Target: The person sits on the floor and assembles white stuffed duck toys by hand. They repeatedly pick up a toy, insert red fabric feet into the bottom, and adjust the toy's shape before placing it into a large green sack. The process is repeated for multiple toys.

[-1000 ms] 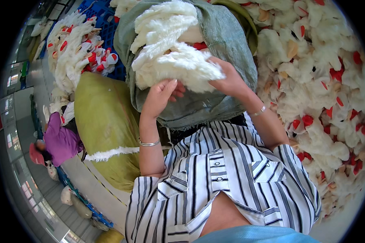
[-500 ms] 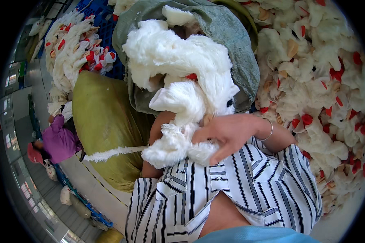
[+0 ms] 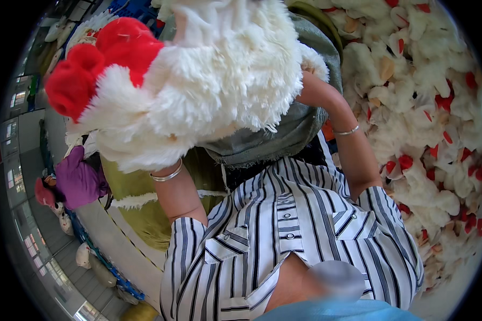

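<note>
A large white plush toy skin (image 3: 214, 91) with long fur fills the upper part of the view, raised close to the camera. Two red fabric parts (image 3: 126, 48) stick out at its left end. My left forearm (image 3: 179, 195) reaches up into it from below, and the fur covers the left hand. My right hand (image 3: 311, 88) is at the skin's right edge, its fingers buried in the fur. Both hands hold the skin up. Behind and below it, a grey-green sack (image 3: 268, 142) shows in part.
A big heap of white plush pieces (image 3: 412, 160) with red and tan bits lies along the right. At the left stand a yellow-green sack (image 3: 144, 230), crossed by a white furry strip (image 3: 134, 201), and a person in purple (image 3: 80, 179). A blurred grey round shape (image 3: 337, 278) shows low down.
White plush held at my chest is gone from there. My arms have moved up and apart, and the plush skin with red parts now hides most of the grey-green sack.
</note>
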A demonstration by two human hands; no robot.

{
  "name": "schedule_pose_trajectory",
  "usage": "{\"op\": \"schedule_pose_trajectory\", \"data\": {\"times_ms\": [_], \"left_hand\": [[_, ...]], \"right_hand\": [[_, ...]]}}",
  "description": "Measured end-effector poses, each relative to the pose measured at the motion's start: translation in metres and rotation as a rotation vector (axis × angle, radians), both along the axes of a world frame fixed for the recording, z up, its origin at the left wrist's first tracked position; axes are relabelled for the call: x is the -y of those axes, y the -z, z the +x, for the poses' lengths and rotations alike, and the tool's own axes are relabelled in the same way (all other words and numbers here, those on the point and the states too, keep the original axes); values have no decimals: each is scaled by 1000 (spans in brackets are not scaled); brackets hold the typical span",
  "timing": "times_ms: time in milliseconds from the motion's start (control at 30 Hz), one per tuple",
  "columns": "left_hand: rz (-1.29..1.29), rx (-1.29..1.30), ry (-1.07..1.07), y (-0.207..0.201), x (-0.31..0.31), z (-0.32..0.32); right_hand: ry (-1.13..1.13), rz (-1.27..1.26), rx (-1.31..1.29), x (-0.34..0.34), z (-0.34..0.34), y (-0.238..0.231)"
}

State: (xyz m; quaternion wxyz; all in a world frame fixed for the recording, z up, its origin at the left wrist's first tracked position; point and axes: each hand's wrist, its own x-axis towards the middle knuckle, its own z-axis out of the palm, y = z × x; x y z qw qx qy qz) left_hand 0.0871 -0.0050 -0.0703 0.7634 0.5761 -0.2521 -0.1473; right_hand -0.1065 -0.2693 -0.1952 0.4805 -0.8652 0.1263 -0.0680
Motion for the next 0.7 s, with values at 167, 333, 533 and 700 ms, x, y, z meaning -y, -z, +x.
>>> {"op": "schedule_pose_trajectory", "data": {"times_ms": [167, 333, 533, 700], "left_hand": [[477, 59, 261, 55, -1, 6], [731, 134, 706, 74, 2, -25], [121, 119, 1119, 37, 44, -22], [285, -212, 774, 41, 67, -48]], "right_hand": [[177, 454, 275, -19, -10, -45], [187, 970, 380, -26, -21, -13], [236, 1016, 667, -27, -15, -6], [-4, 1247, 515, -34, -25, -31]]}}
